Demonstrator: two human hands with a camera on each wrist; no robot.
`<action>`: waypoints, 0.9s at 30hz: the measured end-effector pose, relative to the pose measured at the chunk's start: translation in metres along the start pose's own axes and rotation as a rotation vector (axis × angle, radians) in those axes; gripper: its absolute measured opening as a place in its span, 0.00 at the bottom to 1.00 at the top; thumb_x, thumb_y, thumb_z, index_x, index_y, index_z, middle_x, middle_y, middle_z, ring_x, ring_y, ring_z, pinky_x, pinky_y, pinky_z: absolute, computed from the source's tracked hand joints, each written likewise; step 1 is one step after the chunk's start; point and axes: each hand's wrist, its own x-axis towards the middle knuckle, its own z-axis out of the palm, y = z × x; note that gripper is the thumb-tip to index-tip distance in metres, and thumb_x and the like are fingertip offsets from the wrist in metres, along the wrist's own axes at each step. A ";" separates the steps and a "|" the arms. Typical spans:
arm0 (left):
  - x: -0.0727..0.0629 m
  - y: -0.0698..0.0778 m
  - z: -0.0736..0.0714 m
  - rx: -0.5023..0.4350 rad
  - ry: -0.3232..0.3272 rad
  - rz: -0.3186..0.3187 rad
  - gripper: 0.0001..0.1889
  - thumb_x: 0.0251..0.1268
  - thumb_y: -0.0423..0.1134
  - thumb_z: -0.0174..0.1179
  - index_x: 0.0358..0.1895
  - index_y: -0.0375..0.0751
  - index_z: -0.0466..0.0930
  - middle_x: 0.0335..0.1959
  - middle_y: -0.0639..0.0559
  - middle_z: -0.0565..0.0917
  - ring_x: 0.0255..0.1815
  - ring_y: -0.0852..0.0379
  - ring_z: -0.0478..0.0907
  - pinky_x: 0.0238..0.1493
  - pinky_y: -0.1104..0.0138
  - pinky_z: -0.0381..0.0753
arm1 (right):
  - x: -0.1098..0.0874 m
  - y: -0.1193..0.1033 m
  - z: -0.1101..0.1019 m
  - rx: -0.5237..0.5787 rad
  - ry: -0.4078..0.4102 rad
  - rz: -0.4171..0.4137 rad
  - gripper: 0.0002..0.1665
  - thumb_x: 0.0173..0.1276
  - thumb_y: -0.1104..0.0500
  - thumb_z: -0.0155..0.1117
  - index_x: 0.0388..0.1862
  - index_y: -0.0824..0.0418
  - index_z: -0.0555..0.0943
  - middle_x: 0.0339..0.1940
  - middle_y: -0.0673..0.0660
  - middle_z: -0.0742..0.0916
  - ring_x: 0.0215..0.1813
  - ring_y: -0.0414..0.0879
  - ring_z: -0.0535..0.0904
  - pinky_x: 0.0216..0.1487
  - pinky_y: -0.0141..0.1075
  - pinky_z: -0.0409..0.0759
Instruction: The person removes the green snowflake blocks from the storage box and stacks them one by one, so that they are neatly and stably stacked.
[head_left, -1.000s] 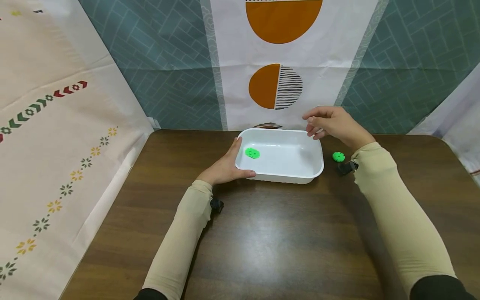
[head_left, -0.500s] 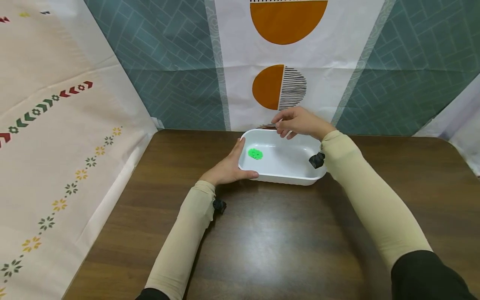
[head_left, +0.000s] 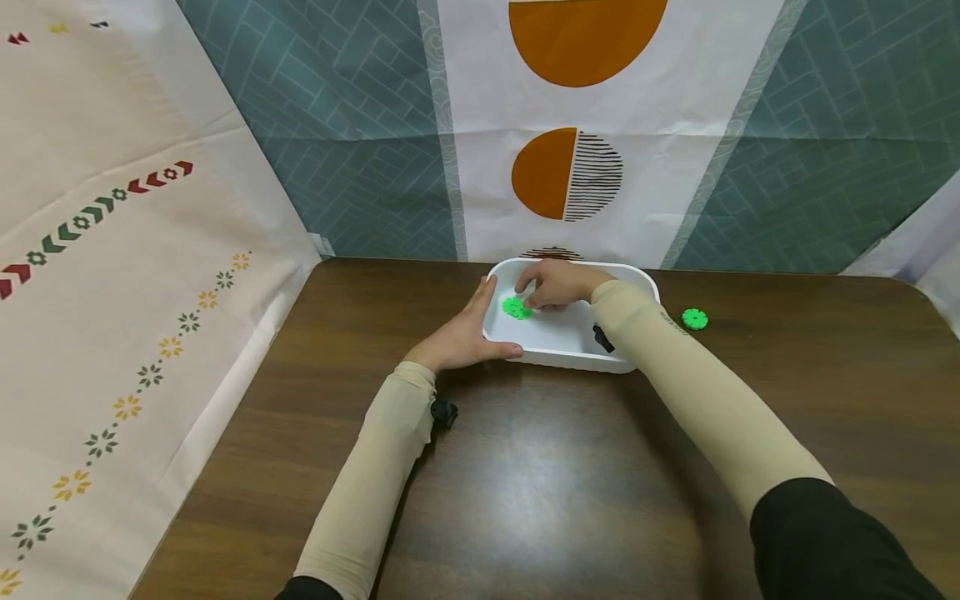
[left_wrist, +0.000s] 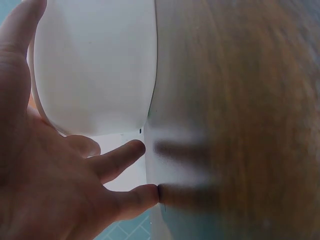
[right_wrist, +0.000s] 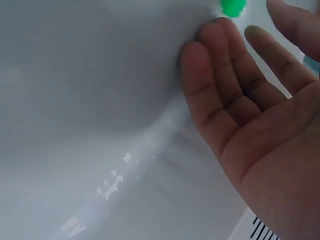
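Note:
A white plastic tray (head_left: 573, 360) stands near the table's back edge. My left hand (head_left: 467, 335) rests at its left end, thumb along the front wall and index finger at the left rim; in the left wrist view its other fingers extend loosely below the tray wall (left_wrist: 95, 65). My right hand (head_left: 561, 283) reaches down into the tray. Its fingertips are right beside small green notched discs (head_left: 516, 308) at the tray's left. In the right wrist view the fingers bend gently, with a bit of green (right_wrist: 232, 7) just beyond the tips.
Another green notched disc (head_left: 694, 318) lies on the brown wooden table (head_left: 570, 467), right of the tray. Behind the table hangs a patterned curtain (head_left: 360, 133), and a cream cloth (head_left: 112, 333) hangs at the left. Dark wrist cameras sit on both sleeves.
My right hand has moved left from over the tray's right end and come down inside it beside the green discs. The left hand stays at the tray's left end.

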 end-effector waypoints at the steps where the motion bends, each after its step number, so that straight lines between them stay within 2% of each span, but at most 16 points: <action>1: 0.000 0.000 0.000 -0.001 0.000 0.003 0.67 0.55 0.63 0.72 0.82 0.55 0.24 0.82 0.52 0.27 0.79 0.45 0.49 0.73 0.53 0.58 | 0.002 0.001 0.002 -0.030 0.003 0.000 0.20 0.70 0.59 0.67 0.59 0.61 0.81 0.25 0.56 0.81 0.22 0.46 0.74 0.28 0.35 0.76; 3: 0.000 0.001 0.000 -0.003 0.000 0.005 0.67 0.55 0.63 0.72 0.82 0.55 0.25 0.82 0.52 0.26 0.80 0.45 0.48 0.73 0.53 0.57 | 0.004 0.002 0.006 -0.077 0.012 0.001 0.20 0.70 0.58 0.68 0.60 0.60 0.81 0.28 0.57 0.81 0.21 0.44 0.73 0.27 0.35 0.75; 7: 0.001 0.001 0.000 0.000 0.000 0.005 0.67 0.55 0.63 0.72 0.82 0.55 0.25 0.82 0.53 0.26 0.80 0.46 0.46 0.74 0.54 0.55 | 0.006 0.002 0.010 -0.168 0.048 -0.004 0.19 0.69 0.59 0.70 0.58 0.59 0.82 0.41 0.58 0.82 0.20 0.45 0.75 0.26 0.36 0.76; 10: 0.001 0.000 0.000 0.008 0.001 0.003 0.67 0.55 0.63 0.72 0.82 0.54 0.25 0.82 0.52 0.27 0.80 0.46 0.45 0.75 0.54 0.54 | 0.005 0.001 0.011 -0.192 0.060 -0.004 0.19 0.68 0.61 0.71 0.58 0.59 0.82 0.50 0.58 0.81 0.24 0.47 0.76 0.26 0.37 0.77; 13: 0.000 0.000 0.000 0.012 0.002 -0.001 0.67 0.55 0.62 0.72 0.82 0.53 0.26 0.82 0.53 0.27 0.80 0.46 0.45 0.75 0.54 0.54 | 0.004 0.002 0.012 -0.205 0.060 -0.011 0.20 0.68 0.63 0.70 0.59 0.59 0.82 0.54 0.59 0.81 0.29 0.49 0.78 0.28 0.38 0.78; 16: 0.000 0.000 0.000 0.017 0.004 -0.001 0.67 0.55 0.63 0.72 0.82 0.54 0.26 0.83 0.51 0.27 0.80 0.45 0.47 0.74 0.53 0.55 | 0.003 0.004 0.011 -0.225 0.071 -0.020 0.20 0.67 0.66 0.68 0.58 0.61 0.82 0.54 0.60 0.82 0.37 0.51 0.78 0.31 0.38 0.77; 18: 0.000 0.000 0.000 0.017 0.006 0.001 0.67 0.55 0.63 0.72 0.82 0.54 0.26 0.83 0.50 0.28 0.80 0.45 0.47 0.74 0.53 0.56 | 0.003 0.006 0.011 -0.223 0.074 -0.012 0.18 0.67 0.67 0.67 0.56 0.63 0.82 0.51 0.60 0.82 0.39 0.52 0.78 0.31 0.38 0.77; 27: 0.000 -0.001 0.001 0.000 0.010 -0.004 0.68 0.54 0.62 0.73 0.82 0.57 0.25 0.83 0.51 0.28 0.80 0.45 0.45 0.74 0.51 0.54 | -0.004 0.005 0.010 -0.169 0.060 0.027 0.11 0.65 0.68 0.63 0.47 0.65 0.79 0.34 0.59 0.81 0.22 0.45 0.74 0.27 0.36 0.75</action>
